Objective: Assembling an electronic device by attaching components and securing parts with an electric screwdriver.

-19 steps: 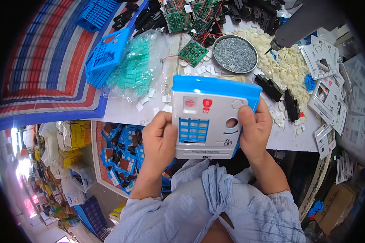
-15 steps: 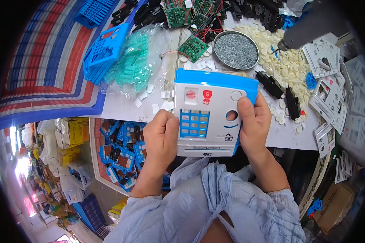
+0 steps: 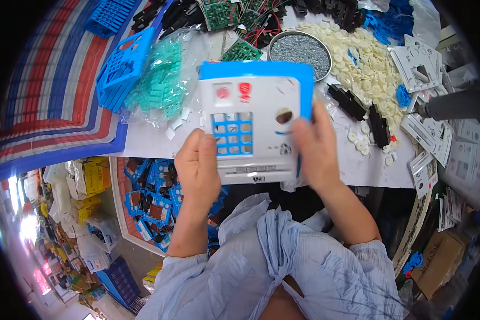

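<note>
Both of my hands hold a white-and-blue toy safe front panel (image 3: 269, 120) above the near side of the worktable. Its white face is towards me, with a blue keypad grid, a round hole and a red print; a blue rim runs along the top and right. My left hand (image 3: 198, 162) is closed on the lower left edge, thumb up. At the right edge my right hand (image 3: 317, 146) grips it, the thumb on the face and blurred by motion. The fingers behind the panel are hidden.
Behind the panel stand a round tin of small screws (image 3: 301, 53), green circuit boards (image 3: 241, 51) and cream plastic discs (image 3: 352, 69). Black plastic parts (image 3: 378, 125) lie to the right. A dark screwdriver-like tool (image 3: 453, 108) hangs at the right. A bin of blue assemblies (image 3: 121, 213) sits lower left.
Both hands have carried the panel up and to the left. The dark tool has swung rightward and lower, away from the discs. The whole view has shifted slightly.
</note>
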A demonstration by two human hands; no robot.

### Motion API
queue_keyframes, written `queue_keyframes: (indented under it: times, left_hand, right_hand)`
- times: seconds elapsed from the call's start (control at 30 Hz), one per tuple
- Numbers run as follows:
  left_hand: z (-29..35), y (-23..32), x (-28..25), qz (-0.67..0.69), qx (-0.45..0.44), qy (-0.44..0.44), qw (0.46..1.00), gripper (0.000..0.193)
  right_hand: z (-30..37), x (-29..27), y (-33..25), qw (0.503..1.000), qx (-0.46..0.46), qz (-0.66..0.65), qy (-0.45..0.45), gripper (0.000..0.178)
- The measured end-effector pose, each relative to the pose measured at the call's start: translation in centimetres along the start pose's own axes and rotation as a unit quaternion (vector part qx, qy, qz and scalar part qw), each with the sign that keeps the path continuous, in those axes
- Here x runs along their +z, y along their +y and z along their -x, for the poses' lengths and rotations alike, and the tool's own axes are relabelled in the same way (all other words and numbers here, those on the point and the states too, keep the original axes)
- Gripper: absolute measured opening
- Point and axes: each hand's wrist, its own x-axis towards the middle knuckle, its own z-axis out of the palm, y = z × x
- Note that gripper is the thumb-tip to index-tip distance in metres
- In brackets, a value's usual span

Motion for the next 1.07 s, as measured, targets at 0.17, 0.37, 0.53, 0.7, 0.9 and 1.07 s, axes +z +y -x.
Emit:
queue_keyframes:
  times: [0.17,0.37,0.53,0.7,0.9,1.07]
  left_hand:
    - [-0.6,-1.1,1.3,0.020,0.008,0.038,0.999,0.039]
    - [-0.6,-2.2,1.8,0.030,0.067,0.036,0.997,0.038]
    - [-1.2,-3.1,1.2,0.093,0.028,0.012,0.995,0.040]
    - [-1.2,-4.5,0.3,0.047,0.005,0.019,0.999,0.037]
    - [-7.5,2.6,-0.9,-0.208,0.269,-0.026,0.940,0.056]
    - [-9.4,4.8,-0.7,-0.048,0.007,-0.205,0.977,0.072]
  right_hand:
    - [1.2,0.1,0.4,0.999,-0.014,0.038,-0.015,0.039]
    - [1.1,-1.0,0.8,0.997,-0.062,0.051,-0.025,0.039]
    - [0.4,-1.8,-1.6,0.992,-0.018,0.072,-0.105,0.047]
    - [0.8,-1.1,-2.8,0.991,0.056,0.042,-0.112,0.052]
    - [0.1,-1.6,-2.9,0.968,0.112,0.099,-0.203,0.058]
    - [-0.4,-2.1,-4.8,0.968,0.125,0.063,-0.207,0.065]
